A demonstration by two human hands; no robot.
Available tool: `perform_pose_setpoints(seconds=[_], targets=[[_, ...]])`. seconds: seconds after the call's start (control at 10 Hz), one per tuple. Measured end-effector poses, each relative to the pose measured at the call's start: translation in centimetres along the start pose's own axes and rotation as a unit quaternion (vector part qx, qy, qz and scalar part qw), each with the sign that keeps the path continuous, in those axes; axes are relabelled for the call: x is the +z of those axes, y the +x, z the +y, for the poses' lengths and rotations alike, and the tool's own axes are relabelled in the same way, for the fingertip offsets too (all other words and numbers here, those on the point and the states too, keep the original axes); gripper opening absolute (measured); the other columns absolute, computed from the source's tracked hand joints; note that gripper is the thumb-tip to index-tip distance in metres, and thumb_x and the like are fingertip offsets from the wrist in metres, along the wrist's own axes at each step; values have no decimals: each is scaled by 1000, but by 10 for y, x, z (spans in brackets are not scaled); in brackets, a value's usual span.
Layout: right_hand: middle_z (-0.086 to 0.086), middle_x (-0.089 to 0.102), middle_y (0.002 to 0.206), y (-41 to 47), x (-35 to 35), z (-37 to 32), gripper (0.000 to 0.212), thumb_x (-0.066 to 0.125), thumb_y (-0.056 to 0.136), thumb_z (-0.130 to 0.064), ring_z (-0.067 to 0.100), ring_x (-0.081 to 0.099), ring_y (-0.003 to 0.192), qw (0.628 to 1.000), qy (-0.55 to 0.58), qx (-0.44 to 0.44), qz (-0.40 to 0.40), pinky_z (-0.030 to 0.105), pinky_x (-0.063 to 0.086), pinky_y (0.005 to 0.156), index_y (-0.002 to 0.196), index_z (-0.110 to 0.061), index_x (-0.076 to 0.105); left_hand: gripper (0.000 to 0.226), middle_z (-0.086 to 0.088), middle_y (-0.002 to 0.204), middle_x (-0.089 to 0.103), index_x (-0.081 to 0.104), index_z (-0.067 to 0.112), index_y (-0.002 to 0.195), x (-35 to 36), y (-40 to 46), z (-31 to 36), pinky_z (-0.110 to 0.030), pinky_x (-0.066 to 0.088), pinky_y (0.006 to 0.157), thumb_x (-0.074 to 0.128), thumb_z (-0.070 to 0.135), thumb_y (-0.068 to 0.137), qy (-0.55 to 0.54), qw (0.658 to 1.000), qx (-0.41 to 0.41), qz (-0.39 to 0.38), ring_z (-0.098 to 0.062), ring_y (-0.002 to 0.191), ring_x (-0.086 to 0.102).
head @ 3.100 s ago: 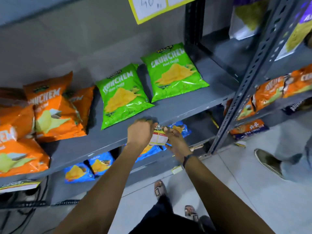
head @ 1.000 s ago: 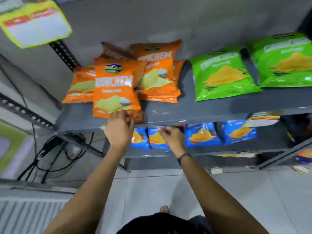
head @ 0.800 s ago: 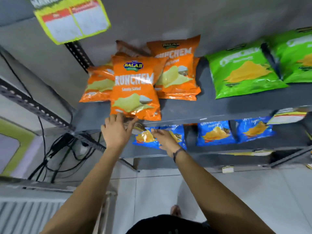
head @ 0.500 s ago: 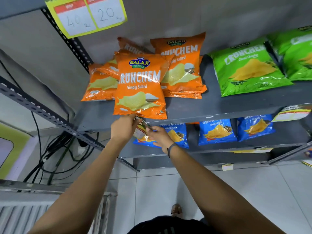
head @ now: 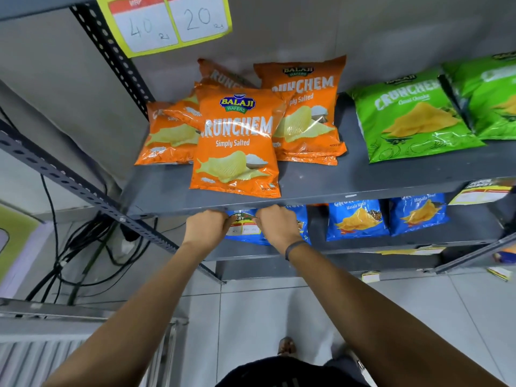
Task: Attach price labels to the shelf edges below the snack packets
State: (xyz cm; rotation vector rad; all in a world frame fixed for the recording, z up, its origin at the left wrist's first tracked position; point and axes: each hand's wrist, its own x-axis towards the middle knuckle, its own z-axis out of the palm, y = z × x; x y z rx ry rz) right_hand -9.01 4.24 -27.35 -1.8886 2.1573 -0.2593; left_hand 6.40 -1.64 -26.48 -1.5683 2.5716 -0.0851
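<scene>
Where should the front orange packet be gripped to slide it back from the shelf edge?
Pinch the front orange packet by its flat bottom seam, coming from the aisle side: it lies face up, that seam nearest the shelf edge, with other packets crowding its upper sides.

My arms are bare from the hands back — no sleeves in sight. My left hand (head: 206, 227) wears nothing. Around the wrist of my right hand (head: 276, 226) sits a thin dark band (head: 295, 246). Low down shows dark clothing (head: 290, 371) — and one brown sandalled foot (head: 286, 346).
</scene>
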Motion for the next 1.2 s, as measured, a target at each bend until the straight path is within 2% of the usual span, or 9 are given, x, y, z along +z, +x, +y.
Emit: perform_pose_setpoints(seconds=[0.1, 0.3, 0.4, 0.6, 0.7, 0.8, 1.0, 1.1, 1.2], targets=[[15, 72, 90, 5, -5, -3, 20, 50, 83, 3, 33, 66, 85, 998, -63, -10, 8, 29, 36, 62, 79, -10, 65, 40, -5, 97, 74, 68, 22, 107, 1, 8, 1, -29, 48, 65, 39, 47, 98, 38, 999, -14, -3, -29, 89, 69], [14, 72, 94, 7, -8, -4, 22, 49, 83, 4, 34, 66, 89, 995, -101, -18, 1, 28, 35, 62, 88, -6, 67, 23, -7, 92, 74, 71, 18, 100, 5, 14, -1, -27, 42, 62, 50, 27, 96, 78, 996, -26, -36, -29, 85, 70], [14, 72, 93, 7, -10, -2, 20, 48, 85, -1, 34, 65, 87, 995, -99, -20, 8, 26, 31, 56, 87, -7, 67, 30, -9, 92, 74, 71, 15, 97, 8, 11, -4, -27, 43, 63, 47, 32, 97, 50, 998, -22, -12, -31, 85, 69], [12, 73, 91, 9, -15, -1, 27, 48, 94, -26, 32, 67, 86, 993, -97, -22, 60, 28, 36, 63, 86, -10, 68, 41, -11, 87, 73, 68, 12, 93, 1, 9, -5, -26, 38, 59, 38, 40, 100, 17, 999, -10, 48, -33, 82, 69], [13, 73, 92, 8, -19, -3, 29, 47, 95, -27, 32, 67, 88, 993, -99, -18, 66, 28, 38, 64, 88, -9, 68, 50, -8, 72, 69, 67, 13, 81, -1, 7, -2, -23, 34, 52, 38, 50, 97, -7, 998, -28, 46, -29, 68, 65], [11, 73, 94, 9, -20, -5, 25, 49, 94, -25, 31, 67, 88, 992, -109, -12, 63, 28, 37, 63, 89, -9, 68, 60, 1, 48, 43, 53, 15, 61, -4, 5, 5, -18, 23, 45, 37, 64, 91, -23, 997, -54, 46, -22, 53, 51], [12, 72, 95, 6, -26, -7, 27, 50, 94, -29, 32, 67, 89, 994, -99, 8, 53, 30, 46, 67, 90, -9, 67, 67, 3, 45, 35, 34, 17, 46, -10, 8, 11, -17, 24, 46, 34, 69, 89, -34, 995, -87, 23, -20, 54, 51], [14, 71, 95, -3, -33, -4, 33, 49, 94, -36, 34, 66, 90, 995, -84, 14, 46, 33, 49, 70, 90, -8, 66, 67, 3, 45, 36, 38, 17, 48, -15, 2, 15, -18, 24, 47, 36, 70, 87, -30, 993, -109, 17, -19, 54, 51], [15, 72, 93, -13, -39, 1, 35, 48, 94, -39, 35, 66, 87, 995, -61, 15, 75, 31, 44, 64, 88, -9, 65, 57, 1, 52, 45, 55, 19, 63, -32, -4, 21, -19, 24, 47, 41, 70, 86, -43, 988, -145, 33, -20, 56, 50]])
